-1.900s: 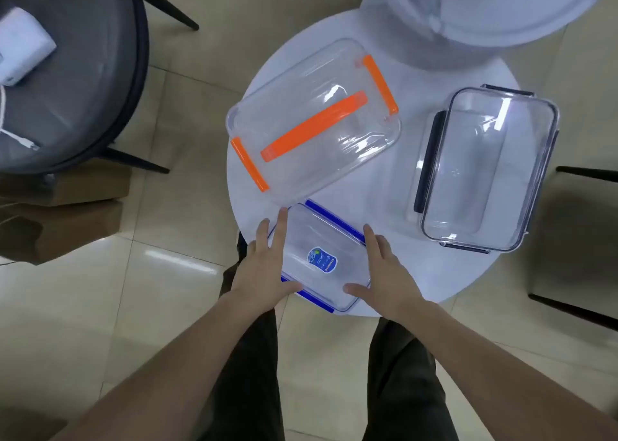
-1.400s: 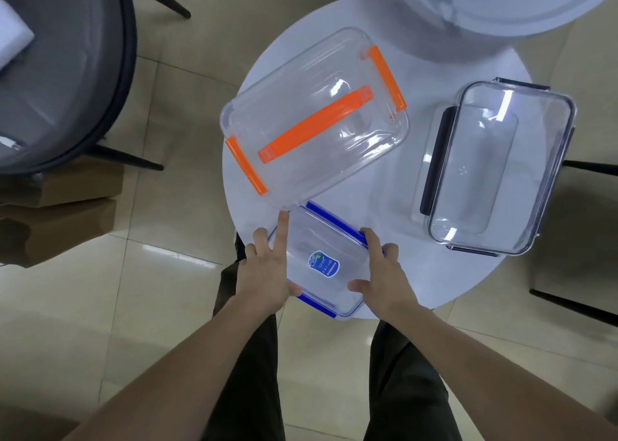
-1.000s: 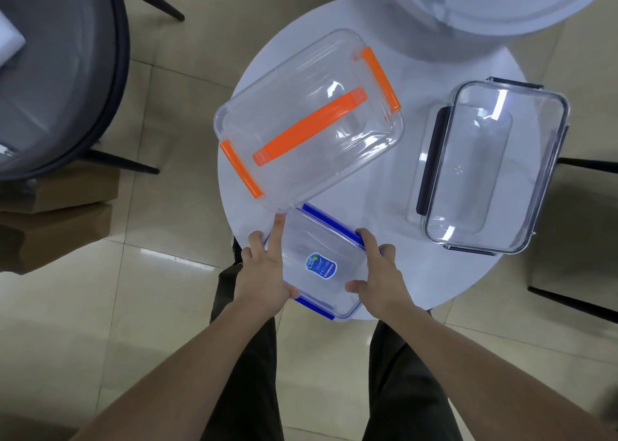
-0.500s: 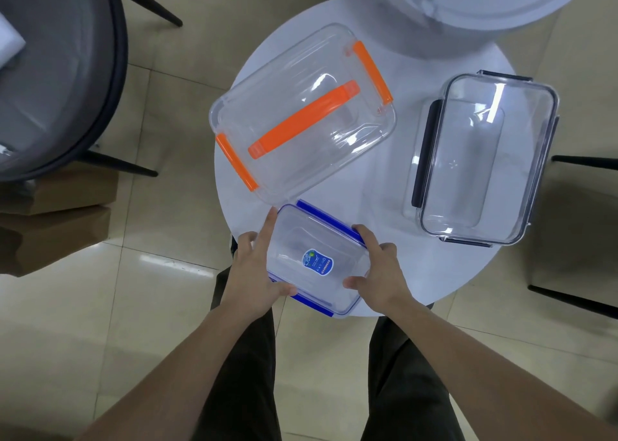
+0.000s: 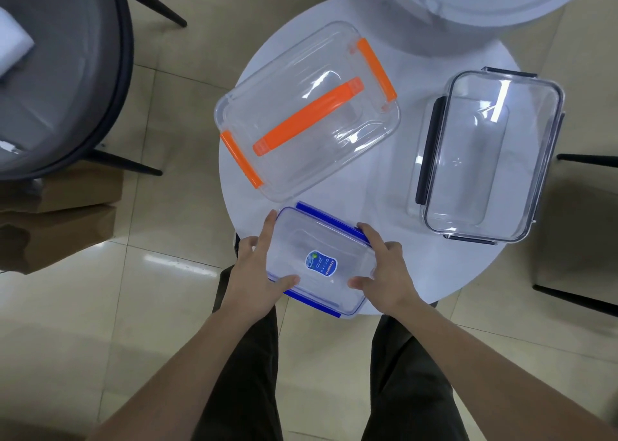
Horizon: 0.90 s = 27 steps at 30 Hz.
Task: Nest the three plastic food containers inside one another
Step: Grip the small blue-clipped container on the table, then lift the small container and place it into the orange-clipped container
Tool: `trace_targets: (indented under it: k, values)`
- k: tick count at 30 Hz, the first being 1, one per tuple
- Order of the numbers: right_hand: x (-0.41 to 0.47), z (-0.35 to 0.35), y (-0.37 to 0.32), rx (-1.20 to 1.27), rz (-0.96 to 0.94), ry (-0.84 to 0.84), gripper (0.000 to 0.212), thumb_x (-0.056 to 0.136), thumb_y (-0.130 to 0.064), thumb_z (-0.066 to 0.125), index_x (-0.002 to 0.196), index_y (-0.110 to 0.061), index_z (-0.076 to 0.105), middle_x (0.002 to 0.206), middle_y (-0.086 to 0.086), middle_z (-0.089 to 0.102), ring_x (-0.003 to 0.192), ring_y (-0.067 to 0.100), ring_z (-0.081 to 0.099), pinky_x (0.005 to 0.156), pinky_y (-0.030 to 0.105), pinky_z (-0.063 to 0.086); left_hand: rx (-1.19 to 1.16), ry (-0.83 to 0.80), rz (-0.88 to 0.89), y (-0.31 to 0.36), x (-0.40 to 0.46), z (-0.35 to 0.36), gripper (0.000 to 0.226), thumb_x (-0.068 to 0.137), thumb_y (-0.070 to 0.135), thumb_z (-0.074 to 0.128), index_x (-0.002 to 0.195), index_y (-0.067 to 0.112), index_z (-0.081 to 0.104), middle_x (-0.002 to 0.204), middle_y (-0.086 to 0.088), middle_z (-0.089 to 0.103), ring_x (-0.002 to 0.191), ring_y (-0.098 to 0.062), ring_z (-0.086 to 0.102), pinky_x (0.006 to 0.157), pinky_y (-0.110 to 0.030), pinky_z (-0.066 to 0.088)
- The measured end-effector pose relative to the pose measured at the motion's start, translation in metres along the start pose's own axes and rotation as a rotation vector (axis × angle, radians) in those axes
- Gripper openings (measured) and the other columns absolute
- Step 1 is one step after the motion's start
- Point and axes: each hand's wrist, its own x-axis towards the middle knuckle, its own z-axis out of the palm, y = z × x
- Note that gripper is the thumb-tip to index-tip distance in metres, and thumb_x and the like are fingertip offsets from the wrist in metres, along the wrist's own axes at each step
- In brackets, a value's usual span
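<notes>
Currently all three containers sit apart on the round white table (image 5: 394, 53), nothing nested yet. Left: orange-clipped container (image 5: 307, 113), lid on, long axis running diagonally up-right. Left hand (image 5: 257, 270) and right hand (image 5: 384, 270) bracket the small blue-clipped container (image 5: 321, 260) at the near table edge, fingers curled onto its opposite short ends, thumbs pressing the near corners; lid on, sticker up. Its long axis tilts down-right. Right: dark-clipped container (image 5: 488, 156), well apart, long axis roughly away from the person. Judgement: lids must come off first; both hands are equally placed on the blue one.
</notes>
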Motion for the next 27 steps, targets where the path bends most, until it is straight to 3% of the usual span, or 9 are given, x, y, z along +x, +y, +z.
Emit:
trace_targets:
  k: [4, 6, 8, 10, 13, 16, 20, 24, 27]
  values:
    - [-0.011, -0.009, 0.004, 0.014, -0.027, -0.001, 0.097, 0.076, -0.009, 0.085, 0.150, -0.037, 0.030, 0.131, 0.004, 0.042, 0.101, 0.007, 0.049, 0.085, 0.009, 0.041, -0.098, 0.043, -0.054, -0.001, -0.015, -0.002, 0.098, 0.090, 0.033, 0.079, 0.164, 0.037, 0.015, 0.136, 0.002, 0.046, 0.100, 0.000, 0.054, 0.066, -0.002, 0.048]
    - [-0.019, -0.015, 0.006, 0.022, -0.049, 0.005, 0.098, 0.073, -0.012, 0.087, 0.150, -0.037, 0.031, 0.129, 0.002, 0.047, 0.101, 0.000, 0.050, 0.075, 0.001, 0.038, -0.156, 0.053, -0.100, 0.001, -0.026, -0.004, 0.094, 0.089, 0.034, 0.079, 0.163, 0.033, 0.021, 0.134, 0.007, 0.046, 0.101, 0.000, 0.055, 0.057, 0.002, 0.045]
    - [-0.030, -0.024, 0.004, 0.049, -0.053, 0.011, 0.100, 0.069, -0.015, 0.089, 0.149, -0.036, 0.032, 0.128, -0.002, 0.050, 0.106, 0.003, 0.052, 0.073, 0.005, 0.040, -0.177, 0.068, -0.121, 0.003, -0.037, -0.006, 0.083, 0.088, 0.040, 0.079, 0.157, 0.028, 0.034, 0.134, 0.009, 0.052, 0.107, -0.007, 0.058, 0.063, -0.002, 0.045]
    - [-0.045, -0.034, -0.003, 0.109, -0.030, 0.024, 0.097, 0.068, -0.016, 0.091, 0.146, -0.032, 0.036, 0.126, -0.006, 0.054, 0.109, 0.008, 0.055, 0.069, 0.008, 0.048, -0.163, 0.081, -0.119, 0.007, -0.048, -0.011, 0.059, 0.086, 0.045, 0.079, 0.135, 0.029, 0.051, 0.117, 0.013, 0.060, 0.101, -0.007, 0.064, 0.065, -0.004, 0.044]
    - [-0.065, -0.052, -0.016, 0.160, -0.023, 0.086, 0.083, 0.065, -0.016, 0.092, 0.135, -0.028, 0.049, 0.119, -0.007, 0.063, 0.098, 0.007, 0.063, 0.059, 0.011, 0.054, -0.194, 0.078, -0.155, 0.020, -0.059, -0.024, 0.040, 0.086, 0.044, 0.079, 0.113, 0.035, 0.051, 0.098, 0.026, 0.061, 0.089, 0.001, 0.066, 0.061, -0.008, 0.047]
    - [-0.081, -0.068, -0.033, 0.192, -0.060, 0.160, 0.068, 0.065, -0.016, 0.091, 0.121, -0.030, 0.055, 0.110, -0.013, 0.067, 0.089, 0.001, 0.067, 0.058, 0.009, 0.053, -0.312, 0.092, -0.176, 0.038, -0.068, -0.038, 0.032, 0.082, 0.049, 0.076, 0.102, 0.036, 0.054, 0.099, 0.021, 0.069, 0.089, -0.004, 0.073, 0.062, -0.013, 0.056]
    - [-0.092, -0.082, -0.056, 0.217, -0.108, 0.266, 0.064, 0.066, -0.020, 0.091, 0.120, -0.029, 0.057, 0.106, -0.010, 0.068, 0.092, 0.009, 0.067, 0.060, 0.011, 0.055, -0.502, 0.080, -0.167, 0.061, -0.071, -0.060, 0.039, 0.069, 0.053, 0.072, 0.099, 0.032, 0.058, 0.099, 0.016, 0.074, 0.087, 0.007, 0.074, 0.060, -0.013, 0.060]
    - [-0.099, -0.090, -0.077, 0.218, -0.209, 0.370, 0.075, 0.060, -0.051, 0.080, 0.127, -0.026, 0.058, 0.117, -0.002, 0.066, 0.102, 0.015, 0.066, 0.075, 0.031, 0.062, -0.589, 0.014, -0.163, 0.074, -0.069, -0.079, 0.059, 0.055, 0.060, 0.076, 0.103, 0.028, 0.062, 0.102, 0.011, 0.078, 0.094, -0.012, 0.079, 0.073, -0.031, 0.067]
    - [-0.099, -0.097, -0.090, 0.214, -0.271, 0.421, 0.074, 0.065, -0.058, 0.073, 0.130, -0.026, 0.058, 0.123, -0.002, 0.065, 0.110, 0.018, 0.065, 0.083, 0.044, 0.060, -0.618, 0.002, -0.133, 0.084, -0.067, -0.088, 0.061, 0.052, 0.057, 0.076, 0.103, 0.026, 0.065, 0.097, 0.012, 0.080, 0.093, -0.012, 0.080, 0.074, -0.032, 0.067]
